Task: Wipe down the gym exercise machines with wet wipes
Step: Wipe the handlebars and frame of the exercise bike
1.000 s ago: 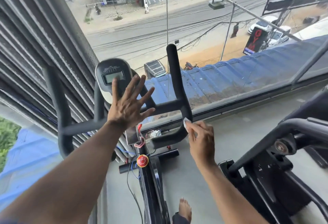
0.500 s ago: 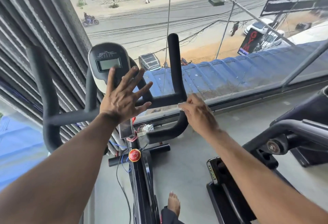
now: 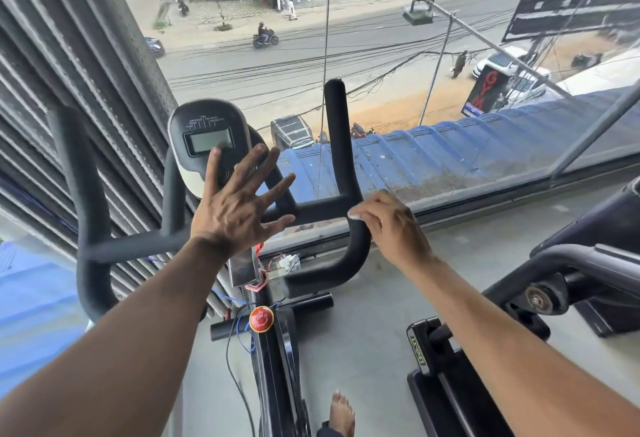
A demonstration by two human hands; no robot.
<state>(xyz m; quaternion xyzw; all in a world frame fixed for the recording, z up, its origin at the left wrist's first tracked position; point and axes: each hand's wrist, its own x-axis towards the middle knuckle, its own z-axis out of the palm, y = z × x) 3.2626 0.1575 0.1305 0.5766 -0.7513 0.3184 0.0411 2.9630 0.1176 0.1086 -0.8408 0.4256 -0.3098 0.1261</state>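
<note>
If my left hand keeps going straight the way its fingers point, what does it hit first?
Most likely the bike's console. The left hand is spread open, fingers pointing up and forward, and the index fingertip already overlaps the console just under its screen. Depth is unclear, so it may already be touching.

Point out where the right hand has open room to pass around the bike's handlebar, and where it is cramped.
Open: the gap between the black foam upright grip and the window glass, and the grey floor right of the curved lower bar. Crowded: the stem under the grey display console, with the spread left hand, wires and red round knob.
</note>
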